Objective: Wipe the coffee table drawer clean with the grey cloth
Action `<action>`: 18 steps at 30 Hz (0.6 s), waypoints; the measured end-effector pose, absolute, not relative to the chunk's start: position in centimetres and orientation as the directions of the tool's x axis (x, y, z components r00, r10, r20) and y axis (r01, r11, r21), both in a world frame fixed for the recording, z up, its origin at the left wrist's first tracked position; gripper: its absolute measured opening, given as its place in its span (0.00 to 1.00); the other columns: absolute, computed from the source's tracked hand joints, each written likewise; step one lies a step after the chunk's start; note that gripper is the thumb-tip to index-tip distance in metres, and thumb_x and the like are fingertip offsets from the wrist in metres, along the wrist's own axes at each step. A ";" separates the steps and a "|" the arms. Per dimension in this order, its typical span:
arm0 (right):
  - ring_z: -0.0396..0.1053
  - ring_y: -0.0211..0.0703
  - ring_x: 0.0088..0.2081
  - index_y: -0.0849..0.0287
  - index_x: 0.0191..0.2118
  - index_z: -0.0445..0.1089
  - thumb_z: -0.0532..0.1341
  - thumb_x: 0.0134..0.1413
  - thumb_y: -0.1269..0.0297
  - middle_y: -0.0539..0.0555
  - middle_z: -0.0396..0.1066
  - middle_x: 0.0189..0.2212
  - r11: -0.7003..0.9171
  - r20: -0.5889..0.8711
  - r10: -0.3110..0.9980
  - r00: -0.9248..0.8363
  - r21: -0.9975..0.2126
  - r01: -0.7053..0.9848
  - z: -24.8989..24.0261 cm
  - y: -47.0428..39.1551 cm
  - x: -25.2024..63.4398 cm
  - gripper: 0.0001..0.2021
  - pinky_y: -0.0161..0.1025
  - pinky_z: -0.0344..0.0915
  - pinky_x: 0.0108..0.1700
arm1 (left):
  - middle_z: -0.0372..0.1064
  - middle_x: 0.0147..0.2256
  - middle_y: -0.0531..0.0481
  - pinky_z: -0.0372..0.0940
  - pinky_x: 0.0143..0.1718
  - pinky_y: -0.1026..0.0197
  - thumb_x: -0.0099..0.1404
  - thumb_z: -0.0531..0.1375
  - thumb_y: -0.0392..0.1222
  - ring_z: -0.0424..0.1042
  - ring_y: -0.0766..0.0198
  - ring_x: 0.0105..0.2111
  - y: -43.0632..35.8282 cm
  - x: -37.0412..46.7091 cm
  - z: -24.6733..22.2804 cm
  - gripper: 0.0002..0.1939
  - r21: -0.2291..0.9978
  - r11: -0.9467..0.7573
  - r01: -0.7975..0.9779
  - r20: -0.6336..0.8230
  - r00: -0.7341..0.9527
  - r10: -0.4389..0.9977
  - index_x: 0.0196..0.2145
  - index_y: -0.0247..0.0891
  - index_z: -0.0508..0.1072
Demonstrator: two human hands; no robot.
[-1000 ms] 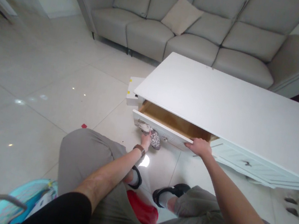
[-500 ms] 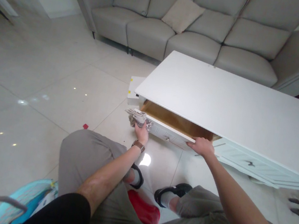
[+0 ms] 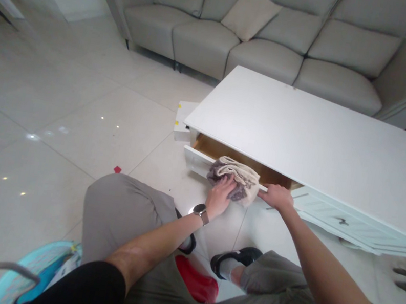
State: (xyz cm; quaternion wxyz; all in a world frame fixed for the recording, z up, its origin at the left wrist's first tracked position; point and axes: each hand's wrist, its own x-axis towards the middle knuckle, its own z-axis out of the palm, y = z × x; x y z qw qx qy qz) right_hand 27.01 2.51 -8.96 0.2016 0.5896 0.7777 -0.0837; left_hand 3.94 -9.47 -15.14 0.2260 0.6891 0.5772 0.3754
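A folded beige and brown patterned cloth (image 3: 240,174) is pressed against the front of a pulled-out drawer (image 3: 197,161), with my left hand (image 3: 221,196) holding it from below and behind. The cloth covers the middle of the drawer front and its knob. My right hand (image 3: 276,196) grips the right end of the drawer's top edge, fingers curled over it. The drawer belongs to a white coffee table (image 3: 306,138), and its wooden inside shows in part under the tabletop.
A grey sofa (image 3: 206,38) with a beige cushion (image 3: 252,12) stands behind the table. A white box (image 3: 183,120) sits by the table's left end. At lower left is a light-blue basket (image 3: 28,263). Something red (image 3: 197,281) lies between my feet.
My left hand has slid the cloth rightward along the drawer front, from its left end to its middle. My right hand stays on the drawer's edge.
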 end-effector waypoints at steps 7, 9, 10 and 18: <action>0.75 0.61 0.50 0.53 0.58 0.74 0.55 0.59 0.40 0.65 0.77 0.49 0.285 -0.415 0.885 -0.211 0.125 0.950 -8.9 2.5 27.0 0.30 0.51 0.69 0.49 | 0.62 0.66 0.46 0.56 0.67 0.44 0.58 0.56 0.23 0.64 0.52 0.63 -9.6 3.8 -17.4 0.33 0.588 -0.320 0.743 0.250 0.210 0.945 0.59 0.45 0.71; 0.74 0.61 0.51 0.54 0.59 0.74 0.54 0.59 0.37 0.66 0.76 0.49 0.284 -0.408 0.888 -0.212 0.124 0.951 -8.9 2.5 27.0 0.33 0.51 0.68 0.50 | 0.66 0.63 0.46 0.55 0.67 0.44 0.58 0.55 0.22 0.66 0.52 0.62 -9.5 2.8 -18.2 0.34 0.611 -0.262 0.747 0.249 0.133 0.959 0.59 0.45 0.71; 0.74 0.61 0.51 0.54 0.60 0.73 0.54 0.59 0.37 0.65 0.76 0.50 0.282 -0.407 0.889 -0.212 0.122 0.951 -8.9 2.5 27.0 0.33 0.51 0.68 0.50 | 0.67 0.63 0.46 0.55 0.68 0.44 0.57 0.55 0.22 0.66 0.52 0.62 -9.5 2.2 -18.5 0.35 0.630 -0.233 0.741 0.248 0.093 0.964 0.60 0.45 0.71; 0.74 0.62 0.51 0.52 0.61 0.72 0.53 0.59 0.35 0.65 0.75 0.52 0.276 -0.384 0.897 -0.218 0.102 0.956 -8.9 2.9 27.0 0.35 0.51 0.68 0.49 | 0.66 0.63 0.46 0.49 0.71 0.48 0.52 0.55 0.18 0.58 0.51 0.67 -7.8 -1.5 -20.2 0.37 0.933 -0.017 0.360 0.200 -0.475 0.857 0.56 0.44 0.74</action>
